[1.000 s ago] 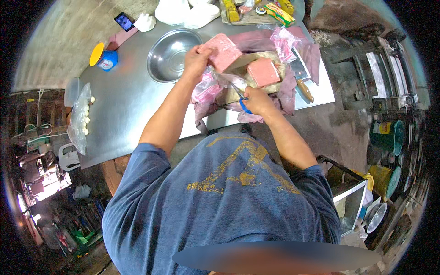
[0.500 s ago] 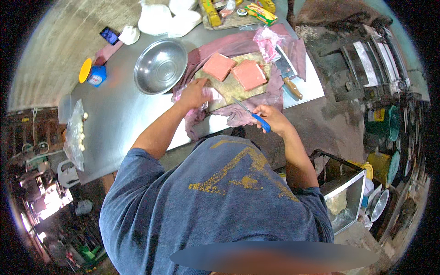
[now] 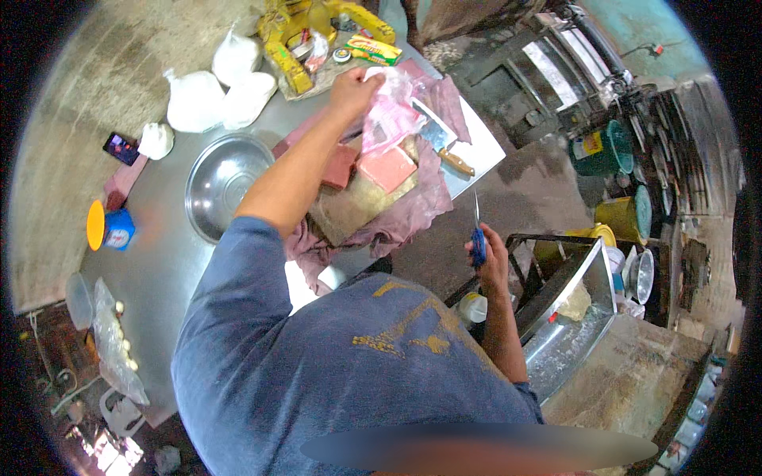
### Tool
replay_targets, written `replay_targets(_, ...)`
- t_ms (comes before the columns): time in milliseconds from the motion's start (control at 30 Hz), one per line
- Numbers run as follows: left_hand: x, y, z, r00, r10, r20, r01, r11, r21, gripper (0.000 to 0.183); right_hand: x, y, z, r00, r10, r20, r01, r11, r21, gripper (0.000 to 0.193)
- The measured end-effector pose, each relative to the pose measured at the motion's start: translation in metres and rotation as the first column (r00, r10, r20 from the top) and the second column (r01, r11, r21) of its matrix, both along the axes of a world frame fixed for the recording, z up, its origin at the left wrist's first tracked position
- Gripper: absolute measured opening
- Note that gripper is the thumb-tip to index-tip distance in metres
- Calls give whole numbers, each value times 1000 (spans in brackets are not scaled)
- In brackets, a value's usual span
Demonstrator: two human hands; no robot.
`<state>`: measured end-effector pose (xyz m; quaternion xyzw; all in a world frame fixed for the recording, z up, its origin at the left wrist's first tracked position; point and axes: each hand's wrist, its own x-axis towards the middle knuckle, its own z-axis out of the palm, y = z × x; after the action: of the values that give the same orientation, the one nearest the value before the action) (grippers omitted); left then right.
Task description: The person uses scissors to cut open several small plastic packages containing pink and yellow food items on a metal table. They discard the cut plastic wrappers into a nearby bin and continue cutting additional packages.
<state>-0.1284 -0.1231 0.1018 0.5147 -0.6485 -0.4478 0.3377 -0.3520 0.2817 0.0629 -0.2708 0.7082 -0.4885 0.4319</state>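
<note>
My left hand (image 3: 355, 94) reaches out over the far part of the cutting board (image 3: 349, 214), its fingers closed on a crumpled pink and white plastic wrapper (image 3: 390, 123) that hangs down from them. Two pink blocks that look like meat lie on the board: a right block (image 3: 389, 170), partly under the wrapper, and a left block (image 3: 339, 166), partly hidden by my forearm. Off the table's right edge, my right hand (image 3: 494, 260) grips blue-handled scissors (image 3: 478, 246), blade upward. A wide knife with a wooden handle (image 3: 457, 163) rests right of the board.
A mauve cloth (image 3: 429, 194) lies under the board. On the metal table (image 3: 159, 293) stand a steel bowl (image 3: 230, 186), a blue scale (image 3: 119, 230) and white bags (image 3: 196, 101). Yellow metal frames (image 3: 286, 63) are at the back. A metal bin (image 3: 583, 333) stands on my right.
My left hand has moved from the board's near left side to its far side and taken up the wrapper. My right hand has drawn back rightward with the scissors. The view has turned right.
</note>
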Motion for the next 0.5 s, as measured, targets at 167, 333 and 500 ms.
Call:
replay_targets(167,-92,-71,-86,890,-187,416,206,978,-2,42,22,55,20,917,-378,129,388,920,-62,46)
replay_targets(333,-114,-85,-156,741,-255,621,327,945,-2,46,36,95,50,614,-525,590,700,707,-100,49)
replay_targets(500,-93,-127,-137,648,-270,712,359,933,28,42,34,121,57,716,-373,590,608,748,-265,43)
